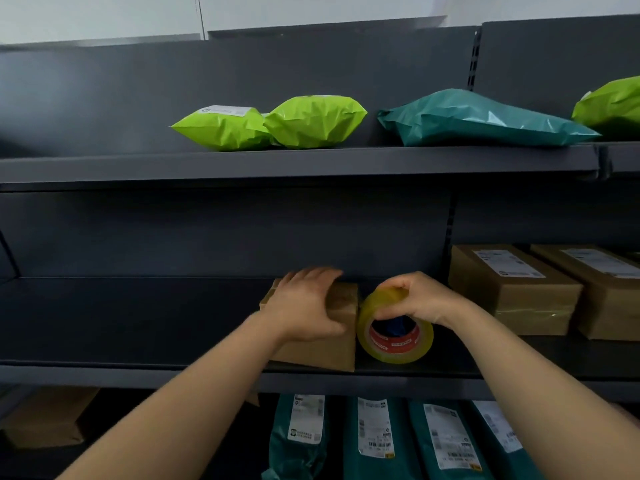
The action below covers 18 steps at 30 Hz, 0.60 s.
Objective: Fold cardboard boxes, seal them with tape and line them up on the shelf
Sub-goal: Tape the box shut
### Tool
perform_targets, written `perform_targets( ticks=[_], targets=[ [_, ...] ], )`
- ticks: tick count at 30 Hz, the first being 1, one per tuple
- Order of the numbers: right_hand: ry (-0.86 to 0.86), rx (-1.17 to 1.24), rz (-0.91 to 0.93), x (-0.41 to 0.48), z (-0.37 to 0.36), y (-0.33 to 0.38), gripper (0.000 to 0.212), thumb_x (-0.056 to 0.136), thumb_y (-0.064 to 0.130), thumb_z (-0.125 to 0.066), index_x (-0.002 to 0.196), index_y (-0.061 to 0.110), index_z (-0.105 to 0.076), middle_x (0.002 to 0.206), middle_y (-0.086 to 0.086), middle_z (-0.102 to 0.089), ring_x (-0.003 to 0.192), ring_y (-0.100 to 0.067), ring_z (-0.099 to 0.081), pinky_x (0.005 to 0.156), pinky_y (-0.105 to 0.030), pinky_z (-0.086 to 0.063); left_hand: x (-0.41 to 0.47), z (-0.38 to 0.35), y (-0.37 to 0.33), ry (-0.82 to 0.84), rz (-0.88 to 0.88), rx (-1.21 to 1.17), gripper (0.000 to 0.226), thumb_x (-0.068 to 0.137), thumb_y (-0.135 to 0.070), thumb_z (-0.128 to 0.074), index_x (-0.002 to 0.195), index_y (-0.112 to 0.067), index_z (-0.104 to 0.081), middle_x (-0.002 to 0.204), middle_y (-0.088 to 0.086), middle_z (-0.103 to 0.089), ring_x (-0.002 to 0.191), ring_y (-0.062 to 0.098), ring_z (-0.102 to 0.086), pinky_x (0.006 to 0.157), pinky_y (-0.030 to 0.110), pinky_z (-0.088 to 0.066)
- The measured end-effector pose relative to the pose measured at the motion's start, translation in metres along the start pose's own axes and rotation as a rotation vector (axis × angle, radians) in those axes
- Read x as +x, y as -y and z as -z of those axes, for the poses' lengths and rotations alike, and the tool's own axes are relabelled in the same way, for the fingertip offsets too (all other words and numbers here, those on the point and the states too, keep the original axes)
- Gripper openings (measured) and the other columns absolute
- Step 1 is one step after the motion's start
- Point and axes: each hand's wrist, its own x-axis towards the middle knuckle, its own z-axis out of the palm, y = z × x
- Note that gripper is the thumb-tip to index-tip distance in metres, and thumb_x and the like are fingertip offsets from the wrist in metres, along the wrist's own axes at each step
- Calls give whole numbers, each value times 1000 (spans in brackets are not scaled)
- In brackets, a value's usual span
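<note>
A person works at the middle shelf of a dark metal rack, where a small cardboard box stands at the front edge, well apart from two sealed, labelled boxes toward the shelf's right end. The left hand is cupped over the box's top, fingers bent across it and thumb down the near face, apparently to hold it steady against the pull of the tape. The right hand pinches the upper rim of a roll of clear yellowish tape, which stands on edge just beside the box's right side; whether the two touch cannot be told. The fingertips bunched on the rim suggest the person is picking for the loose end, so sealing looks about to begin, not finished. Keeping the roll close to the box would keep the first strip short and straight. Green mailers and a teal one lie on the shelf above; more teal mailers stand below.
</note>
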Motion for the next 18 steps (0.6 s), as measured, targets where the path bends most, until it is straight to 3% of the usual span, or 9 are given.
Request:
perform_targets(
  ticks=[2,4,6,9,11,15,18],
  targets=[
    [2,-12,3,0,-1,3,40,62,27,-90,98,26,-72,97,6,-73,93,-11,-67,87,-26,-53,21,17,-5,198,23,-51,104,77,-46,-75,156,-33,-7,163,-4,-13,149,20,-12,122,40,-13],
    [4,-34,14,-1,-2,5,40,63,26,-90,100,25,-72,98,5,-72,94,-11,-66,84,-24,-53,36,18,-10,386,46,-111,116,72,-39,-83,155,-34,-3,163,-3,-11,148,22,-16,119,39,-24],
    [-7,-32,20,-4,-1,7,40,64,25,-89,100,25,-72,98,6,-71,93,-10,-65,78,-20,-52,43,14,-12,432,40,-105,120,66,-37,-88,155,-33,-8,161,-4,-17,145,22,-24,115,37,-32],
    [-77,59,41,-12,11,9,44,64,23,-88,103,26,-68,99,7,-70,92,-7,-64,71,-16,-48,41,21,-6,330,17,-253,111,64,-35,-89,152,-34,-22,154,-6,-29,136,19,-35,106,31,-40],
    [-162,182,78,-18,26,12,45,59,25,-88,99,22,-67,96,3,-71,91,-14,-66,72,-22,-49,36,31,4,204,6,-416,106,64,-33,-89,149,-35,-26,150,-8,-33,133,17,-38,103,28,-39],
    [-220,476,222,-24,46,26,40,51,25,-90,86,21,-73,91,-3,-74,91,-22,-69,82,-33,-55,22,32,21,19,7,-806,101,59,-29,-92,142,-40,-36,138,-10,-45,122,13,-48,102,31,-43],
    [-218,567,272,-21,42,42,43,54,22,-83,95,19,-71,89,-2,-75,83,-18,-71,76,-31,-59,13,12,28,-46,3,-1041,103,48,-33,-93,137,-41,-42,132,-9,-51,118,14,-53,103,37,-47]
  ],
)
